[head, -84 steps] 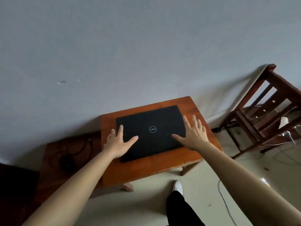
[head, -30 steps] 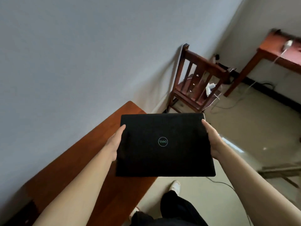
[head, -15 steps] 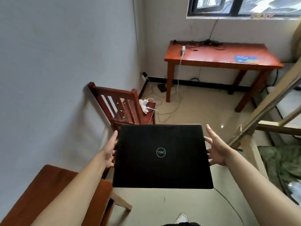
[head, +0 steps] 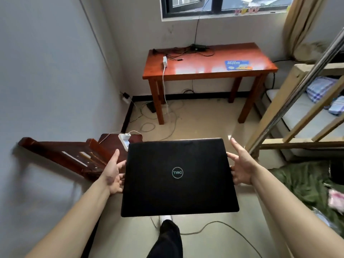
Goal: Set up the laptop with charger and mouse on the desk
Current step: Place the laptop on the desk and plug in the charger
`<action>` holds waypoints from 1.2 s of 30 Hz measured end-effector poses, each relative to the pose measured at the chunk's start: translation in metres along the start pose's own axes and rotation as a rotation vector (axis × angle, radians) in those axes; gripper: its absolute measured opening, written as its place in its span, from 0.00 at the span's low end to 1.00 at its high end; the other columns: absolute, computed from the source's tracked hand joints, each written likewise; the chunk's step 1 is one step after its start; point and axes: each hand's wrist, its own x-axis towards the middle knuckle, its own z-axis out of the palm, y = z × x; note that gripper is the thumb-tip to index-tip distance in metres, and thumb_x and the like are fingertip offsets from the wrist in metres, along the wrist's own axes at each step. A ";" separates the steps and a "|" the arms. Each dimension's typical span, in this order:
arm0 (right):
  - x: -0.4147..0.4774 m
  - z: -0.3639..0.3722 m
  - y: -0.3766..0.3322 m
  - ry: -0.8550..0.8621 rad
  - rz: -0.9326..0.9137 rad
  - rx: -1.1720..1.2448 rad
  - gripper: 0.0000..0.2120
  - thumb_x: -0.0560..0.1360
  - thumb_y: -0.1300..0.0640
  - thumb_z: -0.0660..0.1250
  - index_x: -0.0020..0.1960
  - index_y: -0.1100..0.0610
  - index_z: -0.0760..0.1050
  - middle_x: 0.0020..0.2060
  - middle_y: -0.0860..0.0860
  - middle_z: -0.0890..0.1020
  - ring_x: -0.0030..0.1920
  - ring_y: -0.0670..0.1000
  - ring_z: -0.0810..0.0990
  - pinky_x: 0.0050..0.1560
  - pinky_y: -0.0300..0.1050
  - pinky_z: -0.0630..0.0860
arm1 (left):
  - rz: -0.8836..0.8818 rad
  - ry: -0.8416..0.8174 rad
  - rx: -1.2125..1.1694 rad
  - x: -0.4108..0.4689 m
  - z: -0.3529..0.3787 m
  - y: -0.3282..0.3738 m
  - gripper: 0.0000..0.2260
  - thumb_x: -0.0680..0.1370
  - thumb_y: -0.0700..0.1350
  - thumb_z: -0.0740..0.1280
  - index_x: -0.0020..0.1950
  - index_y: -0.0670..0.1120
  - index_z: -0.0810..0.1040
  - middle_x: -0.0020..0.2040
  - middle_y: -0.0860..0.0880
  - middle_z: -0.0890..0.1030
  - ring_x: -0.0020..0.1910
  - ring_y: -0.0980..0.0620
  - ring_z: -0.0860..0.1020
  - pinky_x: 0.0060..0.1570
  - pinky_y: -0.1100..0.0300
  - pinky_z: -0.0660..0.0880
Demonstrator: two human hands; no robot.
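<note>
Standing against the left wall, a dark wooden chair (head: 74, 157) carries a white power strip (head: 125, 139) with thin cables on its seat. Just right of it, the left hand (head: 113, 175) presses its palm and fingers against the left edge of a closed black laptop (head: 178, 176), its grip clamped on that side with the thumb raised beside the lid. The laptop is held in the air, roughly level, above the floor (head: 204, 123) and well short of the red-brown worktop (head: 208, 68) under the window (head: 223, 5) at the far wall. Its lid faces up, with a round logo in the middle. On the worktop lie a white charger brick (head: 165, 61) near the left end, its white cord hanging over the front edge to the floor, a tangle of black cables (head: 193, 50) along the back, and a blue mouse pad (head: 238, 65) toward the right. The right hand (head: 242, 169) meets the laptop's right edge with spread fingers, grip closed loosely on that side. Below the laptop a dark trouser leg (head: 167, 239) and a white shoe show. At far right stands a wooden bunk frame (head: 290, 116) with folded cloths on its mattress.
</note>
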 end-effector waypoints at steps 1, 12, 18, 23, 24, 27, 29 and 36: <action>0.010 -0.003 -0.010 0.010 0.007 0.012 0.47 0.63 0.16 0.58 0.77 0.38 0.63 0.69 0.59 0.73 0.67 0.66 0.73 0.65 0.72 0.69 | 0.000 -0.007 0.001 0.012 0.007 0.011 0.42 0.69 0.79 0.56 0.76 0.56 0.67 0.74 0.40 0.68 0.72 0.35 0.66 0.69 0.31 0.62; 0.144 -0.017 -0.197 0.171 -0.033 0.070 0.43 0.67 0.20 0.60 0.76 0.39 0.66 0.63 0.59 0.79 0.62 0.62 0.79 0.59 0.62 0.77 | -0.040 -0.120 0.020 0.203 0.087 0.207 0.40 0.71 0.77 0.54 0.76 0.56 0.67 0.71 0.40 0.71 0.68 0.38 0.69 0.62 0.35 0.68; 0.194 -0.030 -0.300 0.204 -0.047 0.127 0.41 0.68 0.21 0.60 0.76 0.38 0.64 0.65 0.61 0.78 0.64 0.64 0.77 0.57 0.65 0.76 | -0.051 -0.159 0.085 0.266 0.135 0.321 0.38 0.71 0.77 0.54 0.76 0.58 0.67 0.71 0.39 0.71 0.67 0.38 0.70 0.56 0.37 0.73; 0.253 -0.054 -0.372 0.234 -0.043 0.156 0.41 0.65 0.20 0.61 0.72 0.38 0.69 0.63 0.59 0.79 0.63 0.62 0.78 0.60 0.63 0.76 | -0.055 -0.153 0.119 0.328 0.184 0.390 0.38 0.72 0.77 0.54 0.76 0.58 0.66 0.70 0.40 0.72 0.66 0.39 0.71 0.52 0.39 0.73; 0.269 -0.061 -0.389 0.236 -0.033 0.158 0.40 0.65 0.19 0.61 0.71 0.38 0.70 0.63 0.58 0.79 0.63 0.62 0.78 0.58 0.62 0.77 | -0.057 -0.144 0.129 0.344 0.198 0.405 0.38 0.72 0.76 0.54 0.76 0.58 0.66 0.71 0.40 0.71 0.67 0.39 0.70 0.55 0.38 0.73; 0.313 -0.082 -0.437 0.240 -0.029 0.185 0.38 0.64 0.19 0.62 0.66 0.39 0.73 0.63 0.58 0.79 0.62 0.62 0.77 0.51 0.58 0.78 | -0.053 -0.116 0.138 0.388 0.234 0.442 0.37 0.72 0.76 0.54 0.76 0.57 0.66 0.73 0.41 0.69 0.70 0.38 0.68 0.65 0.34 0.67; 0.350 -0.103 -0.481 0.233 -0.033 0.174 0.37 0.63 0.19 0.63 0.63 0.41 0.76 0.62 0.57 0.79 0.62 0.61 0.77 0.50 0.56 0.78 | -0.050 -0.117 0.158 0.425 0.269 0.479 0.36 0.72 0.76 0.55 0.74 0.57 0.69 0.70 0.41 0.72 0.67 0.39 0.70 0.62 0.36 0.70; 0.434 -0.153 -0.642 0.210 -0.098 0.131 0.32 0.67 0.22 0.63 0.52 0.46 0.83 0.42 0.54 0.88 0.50 0.58 0.82 0.36 0.46 0.81 | -0.038 -0.079 0.177 0.513 0.369 0.601 0.37 0.72 0.76 0.56 0.74 0.56 0.69 0.71 0.41 0.72 0.70 0.38 0.70 0.64 0.37 0.68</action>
